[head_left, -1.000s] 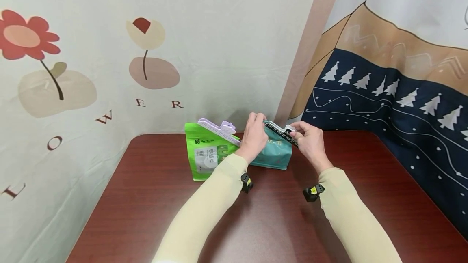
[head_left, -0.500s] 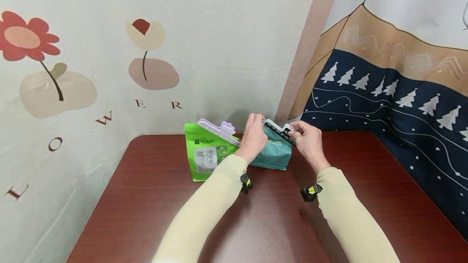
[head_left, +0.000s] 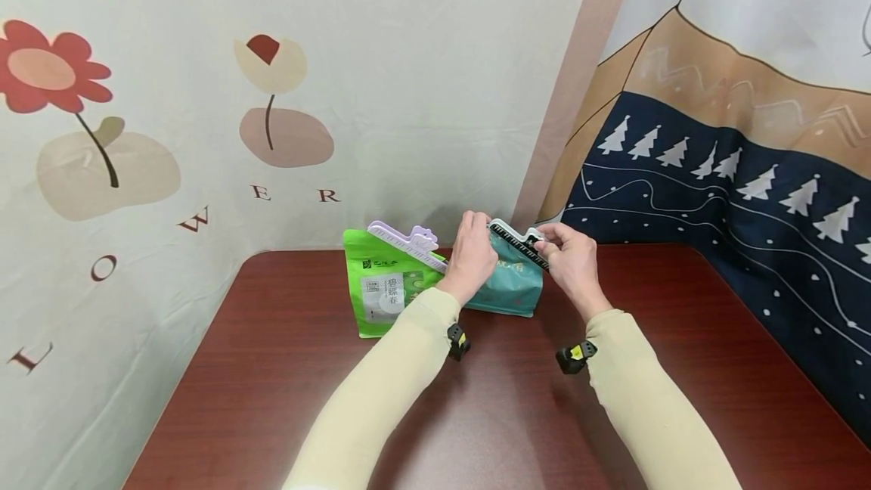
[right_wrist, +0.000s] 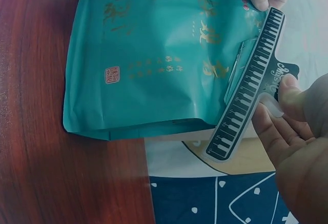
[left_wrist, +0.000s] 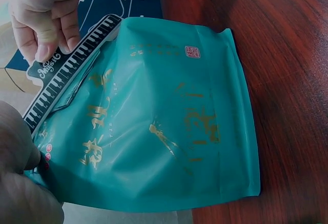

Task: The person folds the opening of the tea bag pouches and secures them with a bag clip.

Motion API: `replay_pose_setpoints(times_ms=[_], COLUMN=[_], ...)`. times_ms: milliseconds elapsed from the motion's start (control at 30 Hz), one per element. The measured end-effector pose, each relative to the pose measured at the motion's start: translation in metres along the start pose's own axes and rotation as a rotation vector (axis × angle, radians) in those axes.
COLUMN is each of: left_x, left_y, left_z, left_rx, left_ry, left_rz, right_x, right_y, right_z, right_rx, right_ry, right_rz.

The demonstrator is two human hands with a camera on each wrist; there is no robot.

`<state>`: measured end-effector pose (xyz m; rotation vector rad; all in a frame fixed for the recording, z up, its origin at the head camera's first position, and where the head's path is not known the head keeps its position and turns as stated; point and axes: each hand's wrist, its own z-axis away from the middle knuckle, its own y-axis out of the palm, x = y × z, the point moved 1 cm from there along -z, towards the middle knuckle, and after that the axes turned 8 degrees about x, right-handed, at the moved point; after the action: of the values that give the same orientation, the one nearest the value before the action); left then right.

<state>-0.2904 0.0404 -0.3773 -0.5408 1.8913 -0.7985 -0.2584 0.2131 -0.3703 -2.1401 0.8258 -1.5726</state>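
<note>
A teal pouch [head_left: 509, 289] with gold lettering stands on the table, partly behind my left hand [head_left: 474, 257]. That hand pinches the pouch's top corner, as the left wrist view also shows. My right hand [head_left: 573, 259] grips the handle tab of a long bag clip [right_wrist: 251, 85] patterned like piano keys, thumb on one side and fingers on the other. The clip lies along the pouch's top edge [left_wrist: 97, 55], slanting down to the right in the head view. Its far end comes close to my left fingers.
Left of the teal pouch stands a green pouch [head_left: 361, 278] with a lilac bag clip [head_left: 408, 246] across its slanted top; my left forearm covers part of it. Behind the reddish-brown table [head_left: 292, 369] hang a flower-print cloth [head_left: 422, 82] and a dark blue tree-print cloth [head_left: 680, 195].
My right hand has shifted slightly left, carrying the piano-key clip a little up and left along the pouch's top. The left hand stays almost in place on the corner.
</note>
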Motion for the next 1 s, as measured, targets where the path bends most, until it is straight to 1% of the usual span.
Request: replay_pose_setpoints(times_ms=[300,433,767,1000], left_x=[0.001,0.001,-0.006,-0.010], left_y=[0.000,0.001,-0.002,-0.006], left_z=[0.000,0.001,0.004,0.007], left_rx=[-0.025,-0.021,-0.082,-0.076], left_ry=[0.030,0.019,-0.002,-0.032], left_rz=[-0.007,-0.001,0.016,0.037], right_x=[0.001,0.001,0.002,0.002], right_y=[0.001,0.000,-0.002,-0.003], right_z=[-0.001,-0.001,0.000,-0.001], right_rx=[0.002,0.005,0.021,0.047], right_ry=[0.001,0.004,-0.004,0.000], right_rz=[-0.002,0.001,0.002,0.011])
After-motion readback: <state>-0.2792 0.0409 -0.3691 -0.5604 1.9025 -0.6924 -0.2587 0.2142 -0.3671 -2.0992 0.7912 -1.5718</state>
